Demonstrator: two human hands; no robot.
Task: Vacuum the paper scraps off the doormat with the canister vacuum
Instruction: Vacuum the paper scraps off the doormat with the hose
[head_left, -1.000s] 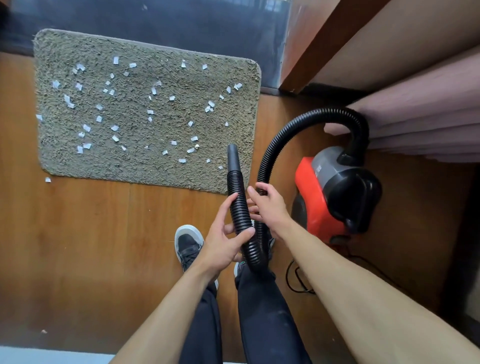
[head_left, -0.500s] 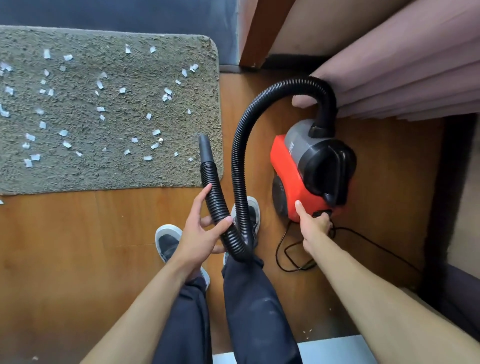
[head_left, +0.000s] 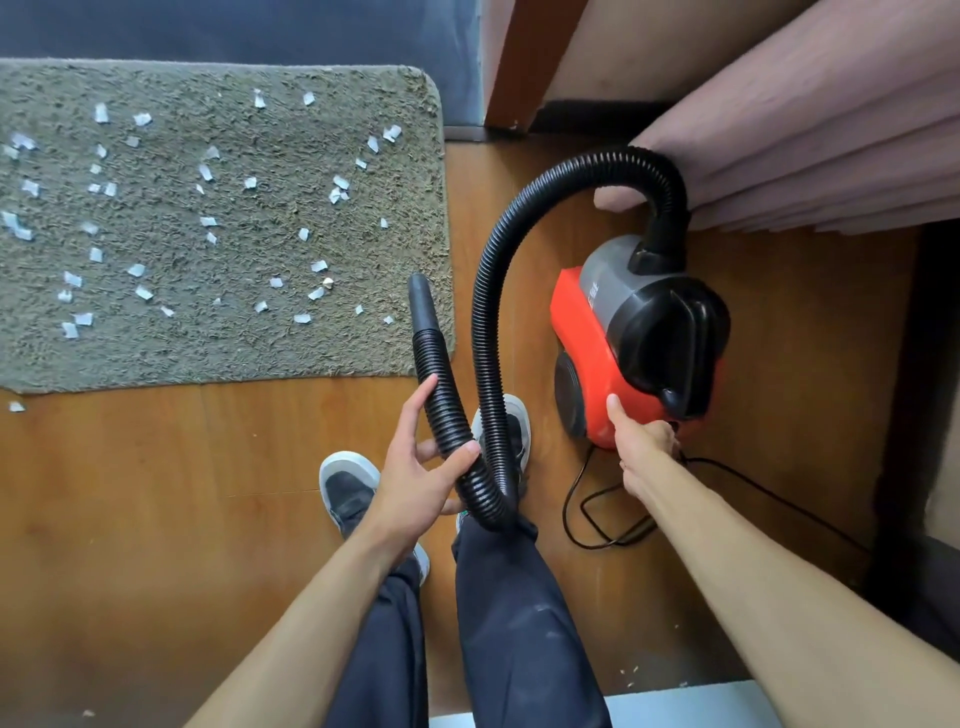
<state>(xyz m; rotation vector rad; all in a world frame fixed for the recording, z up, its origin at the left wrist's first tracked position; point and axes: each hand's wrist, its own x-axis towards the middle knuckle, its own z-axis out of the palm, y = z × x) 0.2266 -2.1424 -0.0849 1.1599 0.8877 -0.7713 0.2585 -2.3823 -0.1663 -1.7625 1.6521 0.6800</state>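
Observation:
A grey-brown doormat (head_left: 260, 343) lies on the wood floor at upper left, strewn with several white paper scraps (head_left: 208, 171). The red and black canister vacuum (head_left: 597, 332) stands to its right. The vacuum's black ribbed hose (head_left: 485, 312) arcs up from the top of the vacuum and loops down to my left hand (head_left: 415, 478), which grips it below the nozzle (head_left: 421, 301). The nozzle tip hangs over the mat's near right corner. My right hand (head_left: 641, 441) holds the vacuum's rear lower edge, thumb against the red body, fingers curled out of sight.
A black power cord (head_left: 597, 535) loops on the floor behind the vacuum. Pink curtain folds (head_left: 831, 130) hang at upper right beside a wooden frame (head_left: 519, 62). My shoes (head_left: 345, 483) stand just below the mat. One stray scrap (head_left: 15, 406) lies on the floor.
My right hand left the hose and reached to the vacuum's rear, where it now stays. The view swung right, so the mat sits further left. My left hand keeps the hose.

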